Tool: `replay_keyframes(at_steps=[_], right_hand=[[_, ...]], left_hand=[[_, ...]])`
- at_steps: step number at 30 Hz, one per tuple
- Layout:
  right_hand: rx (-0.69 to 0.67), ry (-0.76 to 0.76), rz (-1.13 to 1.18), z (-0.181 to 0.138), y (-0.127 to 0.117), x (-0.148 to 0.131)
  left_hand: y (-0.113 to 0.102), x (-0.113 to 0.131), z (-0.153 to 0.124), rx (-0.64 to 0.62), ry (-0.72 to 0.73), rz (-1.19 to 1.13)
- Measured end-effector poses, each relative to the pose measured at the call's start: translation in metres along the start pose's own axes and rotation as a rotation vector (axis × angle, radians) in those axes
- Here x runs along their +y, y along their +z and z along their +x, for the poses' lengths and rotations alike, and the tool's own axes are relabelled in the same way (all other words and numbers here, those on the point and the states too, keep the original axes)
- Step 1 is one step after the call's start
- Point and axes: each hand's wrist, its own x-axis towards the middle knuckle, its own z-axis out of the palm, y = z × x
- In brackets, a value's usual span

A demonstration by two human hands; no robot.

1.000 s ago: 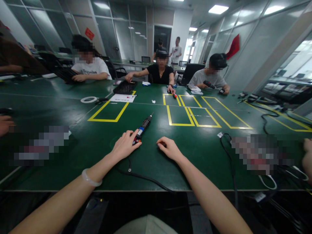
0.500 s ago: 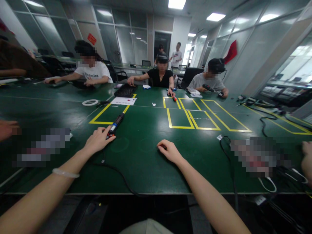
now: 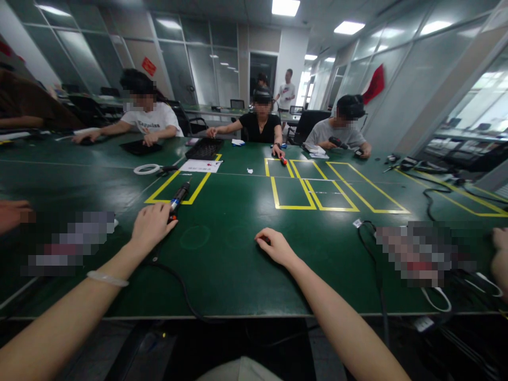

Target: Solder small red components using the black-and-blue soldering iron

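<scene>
My left hand [image 3: 153,227] is wrapped over the rear of an electric screwdriver [image 3: 180,196], which has a dark body with a blue band. Its bit points away from me, over the left yellow-taped rectangle [image 3: 191,199], and its black cord [image 3: 186,288] trails toward the table's front edge. The palm and some fingers hide the back of the tool. My right hand [image 3: 275,246] rests on the green table [image 3: 234,270] with its fingers curled in, and nothing shows in it.
Farther off lie a white paper sheet [image 3: 200,166], a black tray [image 3: 204,148] and a white coil [image 3: 146,169]. More taped rectangles [image 3: 294,207] mark the table to the right. Cables [image 3: 377,259] run near the right side. Co-workers sit opposite; other people's hands show at both sides.
My left hand and the electric screwdriver have shifted left and slightly toward me. My right hand stays put. Across the table, a co-worker's hand has lifted slightly from the black tray.
</scene>
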Motion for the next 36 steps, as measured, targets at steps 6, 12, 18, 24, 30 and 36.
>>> replay_keyframes(at_steps=[6,12,18,24,30,36], right_hand=[[-0.008,0.005,-0.005,0.0,-0.001,-0.002],[-0.009,0.003,-0.01,0.001,0.001,-0.001],[0.003,-0.002,0.022,0.0,0.004,0.002],[-0.027,-0.028,0.174,-0.001,0.004,-0.001],[-0.085,-0.043,0.243,-0.001,0.005,-0.006],[-0.056,0.002,0.26,-0.001,0.006,-0.005]], left_hand=[[-0.009,0.005,0.001,0.042,-0.01,0.09],[-0.023,0.021,0.008,0.027,-0.049,-0.202],[-0.044,0.106,-0.002,-0.243,0.146,-1.045],[-0.044,0.18,-0.022,-0.446,0.255,-1.47],[-0.031,0.19,-0.031,-0.497,0.341,-1.59],[-0.029,0.19,-0.031,-0.465,0.329,-1.572]])
